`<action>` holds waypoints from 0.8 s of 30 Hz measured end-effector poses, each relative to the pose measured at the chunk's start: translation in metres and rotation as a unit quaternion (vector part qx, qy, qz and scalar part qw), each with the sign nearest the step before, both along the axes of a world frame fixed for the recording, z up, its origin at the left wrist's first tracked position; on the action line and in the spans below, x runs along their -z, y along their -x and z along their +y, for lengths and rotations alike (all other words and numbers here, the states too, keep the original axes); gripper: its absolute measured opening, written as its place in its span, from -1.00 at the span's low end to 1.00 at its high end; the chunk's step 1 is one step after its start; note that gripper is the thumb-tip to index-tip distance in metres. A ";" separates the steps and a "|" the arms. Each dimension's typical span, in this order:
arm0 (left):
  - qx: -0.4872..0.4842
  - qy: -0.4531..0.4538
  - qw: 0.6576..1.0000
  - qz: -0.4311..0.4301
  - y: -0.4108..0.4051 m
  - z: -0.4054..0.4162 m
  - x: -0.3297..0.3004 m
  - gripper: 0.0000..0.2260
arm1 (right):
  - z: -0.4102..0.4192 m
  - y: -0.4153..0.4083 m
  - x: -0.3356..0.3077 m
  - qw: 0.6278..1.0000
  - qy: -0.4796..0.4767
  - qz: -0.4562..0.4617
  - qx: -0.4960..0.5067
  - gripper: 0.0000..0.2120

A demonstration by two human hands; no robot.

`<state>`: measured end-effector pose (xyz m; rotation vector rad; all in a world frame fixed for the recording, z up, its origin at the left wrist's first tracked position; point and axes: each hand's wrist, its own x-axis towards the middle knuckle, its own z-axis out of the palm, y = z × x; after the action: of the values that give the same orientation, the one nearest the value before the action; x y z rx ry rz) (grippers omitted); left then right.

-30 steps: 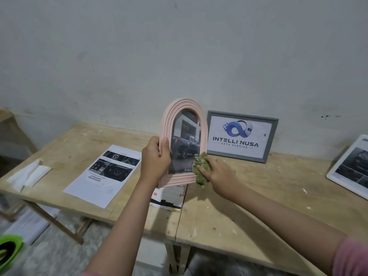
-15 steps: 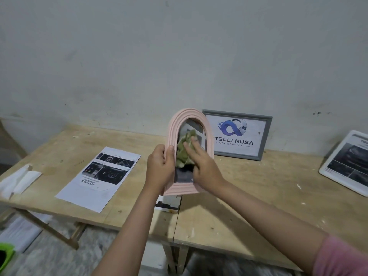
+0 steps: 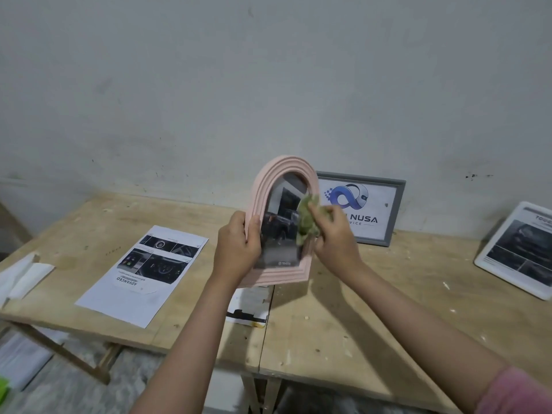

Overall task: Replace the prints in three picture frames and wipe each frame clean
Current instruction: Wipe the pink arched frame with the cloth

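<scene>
We read "TOYOTA" along the bottom of the dark car print in the pink arched frame (image 3: 279, 228); the grey frame (image 3: 363, 209) against the wall shows a blue loop logo and "NUSA"; the loose sheet (image 3: 143, 274) on the tabletop (image 3: 343, 318) reads "ADVANCED", upside down to us. Our left hand (image 3: 237, 249) grips the pink frame's left edge, holding it upright above the tabletop; our right hand (image 3: 334, 237) is bunched around a green cloth (image 3: 306, 218) pressed to the glass near its right side. A white frame (image 3: 518, 253) leans at the far right; its heading is cut off.
</scene>
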<state>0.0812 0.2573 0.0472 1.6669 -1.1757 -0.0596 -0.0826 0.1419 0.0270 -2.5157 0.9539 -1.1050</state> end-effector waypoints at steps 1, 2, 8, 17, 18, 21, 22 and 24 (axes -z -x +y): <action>0.006 -0.011 1.000 0.003 0.001 -0.001 0.003 -0.71 | -0.010 -0.003 -0.009 0.999 0.016 -0.044 0.015 -0.42; 0.012 -0.018 1.000 0.009 0.003 -0.001 0.006 -0.71 | -0.018 -0.006 -0.017 0.997 0.027 -0.066 0.033 -0.39; -0.015 0.020 0.994 0.107 0.016 -0.007 0.011 -0.68 | -0.042 -0.016 -0.006 0.986 0.019 0.167 -0.001 -0.09; -0.106 0.091 0.984 0.110 0.007 -0.012 0.010 -0.71 | 0.017 -0.021 0.050 0.966 -0.189 0.176 -0.014 -0.25; -0.111 0.096 0.984 0.105 0.007 -0.013 0.011 -0.72 | 0.026 -0.023 0.048 0.961 -0.244 0.127 -0.008 -0.29; -0.128 0.090 0.984 0.087 0.005 -0.014 0.019 -0.74 | 0.043 -0.028 0.034 0.932 -0.357 0.038 -0.039 -0.39; -0.139 0.086 0.982 0.091 0.003 -0.014 0.023 -0.74 | 0.046 -0.029 0.029 0.921 -0.384 0.017 -0.066 -0.42; -0.168 0.082 0.975 0.118 -0.004 -0.014 0.028 -0.73 | 0.047 -0.030 0.019 0.884 -0.450 -0.039 -0.116 -0.51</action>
<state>0.0849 0.2438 0.0190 1.6385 -0.6928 0.0493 -0.0525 0.1885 0.0077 -1.7313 0.8398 -0.4919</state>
